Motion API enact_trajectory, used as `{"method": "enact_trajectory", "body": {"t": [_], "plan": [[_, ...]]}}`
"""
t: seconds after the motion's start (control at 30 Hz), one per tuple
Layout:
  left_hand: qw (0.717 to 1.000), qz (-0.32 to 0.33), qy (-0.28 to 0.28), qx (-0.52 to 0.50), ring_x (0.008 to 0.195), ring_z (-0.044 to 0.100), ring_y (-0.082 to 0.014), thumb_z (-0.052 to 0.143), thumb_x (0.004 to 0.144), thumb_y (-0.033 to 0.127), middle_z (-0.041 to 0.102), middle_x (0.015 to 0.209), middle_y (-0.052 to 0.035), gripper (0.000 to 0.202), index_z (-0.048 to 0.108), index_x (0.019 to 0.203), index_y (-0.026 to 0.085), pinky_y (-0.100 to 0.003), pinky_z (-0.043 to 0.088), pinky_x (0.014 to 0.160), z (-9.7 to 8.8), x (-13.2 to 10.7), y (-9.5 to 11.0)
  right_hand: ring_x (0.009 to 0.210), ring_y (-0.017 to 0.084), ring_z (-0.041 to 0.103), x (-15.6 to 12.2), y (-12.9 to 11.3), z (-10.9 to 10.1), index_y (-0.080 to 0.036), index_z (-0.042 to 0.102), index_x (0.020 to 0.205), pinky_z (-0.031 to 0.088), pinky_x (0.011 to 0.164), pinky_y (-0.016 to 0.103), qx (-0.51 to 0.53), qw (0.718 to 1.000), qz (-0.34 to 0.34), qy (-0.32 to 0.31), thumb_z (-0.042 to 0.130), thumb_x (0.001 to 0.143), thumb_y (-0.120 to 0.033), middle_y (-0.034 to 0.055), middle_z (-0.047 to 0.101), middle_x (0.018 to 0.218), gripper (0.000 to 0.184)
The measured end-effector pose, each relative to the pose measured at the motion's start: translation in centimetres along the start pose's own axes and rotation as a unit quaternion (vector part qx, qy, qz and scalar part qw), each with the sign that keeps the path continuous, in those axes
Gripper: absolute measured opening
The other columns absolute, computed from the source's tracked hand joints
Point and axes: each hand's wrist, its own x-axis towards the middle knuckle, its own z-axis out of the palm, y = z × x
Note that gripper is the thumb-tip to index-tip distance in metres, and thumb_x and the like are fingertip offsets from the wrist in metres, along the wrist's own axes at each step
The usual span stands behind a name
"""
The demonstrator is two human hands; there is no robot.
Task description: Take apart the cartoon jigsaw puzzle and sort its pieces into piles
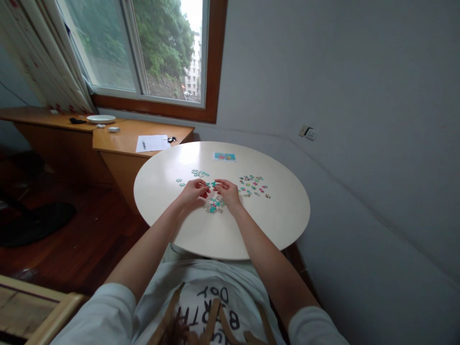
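Observation:
Both my hands meet over the middle of a round cream table. My left hand and my right hand are pinched on small teal jigsaw pieces held between them. Just below the hands lies a small cluster of joined pieces. A spread of loose coloured pieces lies to the right. A few teal pieces lie beyond the left hand. A small picture card rests near the table's far edge.
A wooden desk under the window holds a sheet of paper, a white plate and small items. Grey wall runs along the right, with a socket. Dark wooden floor lies left.

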Motion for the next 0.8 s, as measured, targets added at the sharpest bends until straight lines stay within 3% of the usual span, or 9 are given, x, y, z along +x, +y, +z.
{"method": "enact_trajectory", "body": {"t": [0.8], "plan": [[1.0,0.008,-0.001,0.013,0.051,0.055,-0.0106,0.068,0.068,0.033,0.061,0.058,-0.0011,0.024,0.052,0.068,0.015,-0.025,0.043,0.053,0.07,0.01,-0.18,0.056,0.014,0.065,-0.37,0.01,0.09,-0.017,0.063,0.08,0.044,0.052,0.02,-0.004,1.0,-0.008,-0.013,0.069,0.059,-0.023,-0.002,0.066,0.061,0.022]]}}
